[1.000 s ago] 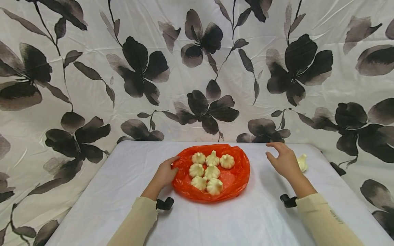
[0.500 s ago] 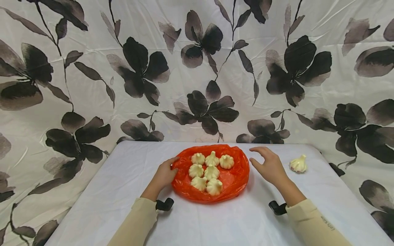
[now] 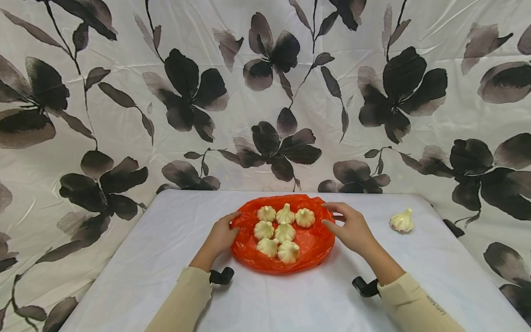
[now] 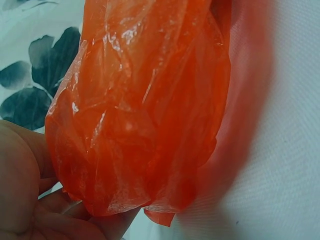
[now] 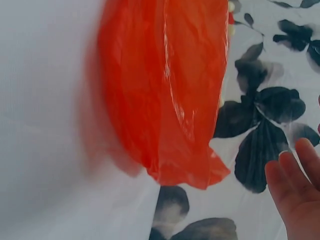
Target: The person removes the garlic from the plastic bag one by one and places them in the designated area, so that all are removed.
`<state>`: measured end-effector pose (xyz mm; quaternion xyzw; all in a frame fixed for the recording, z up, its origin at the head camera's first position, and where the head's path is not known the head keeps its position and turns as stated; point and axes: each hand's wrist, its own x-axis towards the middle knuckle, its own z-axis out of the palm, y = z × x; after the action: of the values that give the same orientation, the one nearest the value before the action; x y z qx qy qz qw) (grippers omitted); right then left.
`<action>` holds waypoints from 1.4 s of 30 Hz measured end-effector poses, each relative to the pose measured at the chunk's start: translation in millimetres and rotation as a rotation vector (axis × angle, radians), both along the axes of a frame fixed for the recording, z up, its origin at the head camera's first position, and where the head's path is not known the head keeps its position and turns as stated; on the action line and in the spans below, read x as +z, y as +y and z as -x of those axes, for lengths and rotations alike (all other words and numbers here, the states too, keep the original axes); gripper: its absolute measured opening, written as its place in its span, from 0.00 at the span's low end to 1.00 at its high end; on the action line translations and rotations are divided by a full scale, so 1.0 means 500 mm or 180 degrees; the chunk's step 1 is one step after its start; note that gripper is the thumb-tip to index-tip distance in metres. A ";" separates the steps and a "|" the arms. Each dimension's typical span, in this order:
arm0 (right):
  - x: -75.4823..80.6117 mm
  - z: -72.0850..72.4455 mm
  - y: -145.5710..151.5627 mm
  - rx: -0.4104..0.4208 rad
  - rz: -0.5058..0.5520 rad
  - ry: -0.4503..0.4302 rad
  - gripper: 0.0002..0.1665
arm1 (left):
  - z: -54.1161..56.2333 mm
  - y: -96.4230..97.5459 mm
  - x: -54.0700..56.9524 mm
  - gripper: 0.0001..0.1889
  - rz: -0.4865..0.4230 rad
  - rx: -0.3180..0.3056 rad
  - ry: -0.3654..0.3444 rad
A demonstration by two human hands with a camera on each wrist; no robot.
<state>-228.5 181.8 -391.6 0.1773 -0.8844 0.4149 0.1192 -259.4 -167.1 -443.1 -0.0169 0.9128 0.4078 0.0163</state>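
A red plastic bag [image 3: 309,263], its mouth spread wide and rim rolled down, stands on the white-covered table. Several pale garlic bulbs [image 3: 285,233] lie inside it, grouped toward the left and middle. My left hand [image 3: 222,234] grips the bag's left rim; in the left wrist view its fingers [image 4: 75,220] run behind the red plastic. At the opposite rim is my right hand [image 3: 351,229], thumb and fingers spread apart around the edge. The right wrist view shows those fingers [image 5: 295,175] extended beside the bag's wall [image 5: 165,100].
One more garlic bulb [image 3: 401,221] lies by itself on the table's right side, outside the bag. A white cloth with dark flowers [image 3: 269,143] hangs behind the table [image 3: 282,304]. Each wrist carries a small black camera mount [image 3: 365,287].
My right hand has moved left, from in front of the lone garlic bulb to the bag's right rim, uncovering that bulb. The left hand and the bag have stayed put.
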 end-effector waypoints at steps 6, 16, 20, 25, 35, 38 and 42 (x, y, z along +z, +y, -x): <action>-0.012 -0.011 -0.023 0.0151 0.0133 -0.0316 0.24 | -0.002 0.000 -0.002 0.28 0.0002 0.0001 -0.0013; -0.039 -0.019 -0.057 0.0496 0.0137 -0.0436 0.25 | 0.000 -0.001 -0.004 0.28 -0.0070 0.0029 -0.0048; -0.051 -0.022 -0.068 0.0582 0.0137 -0.0456 0.24 | 0.000 -0.001 -0.006 0.28 -0.0079 0.0030 -0.0041; -0.059 -0.028 -0.081 0.0623 0.0098 -0.0558 0.24 | -0.001 -0.002 -0.006 0.28 -0.0085 0.0008 -0.0013; -0.078 -0.032 -0.099 0.0668 -0.0128 -0.0572 0.24 | -0.003 -0.001 -0.005 0.28 -0.0130 0.0010 -0.0007; -0.082 -0.032 -0.102 0.0748 -0.0128 -0.0600 0.22 | -0.004 -0.001 -0.005 0.28 -0.0144 0.0014 -0.0029; -0.086 -0.032 -0.106 0.0782 -0.0160 -0.0618 0.19 | -0.004 -0.001 -0.005 0.28 -0.0150 0.0020 -0.0045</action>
<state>-212.6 129.0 -434.6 0.2461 -0.8736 0.4192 -0.0230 -257.5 -167.6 -445.7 -0.0222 0.9027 0.4291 0.0218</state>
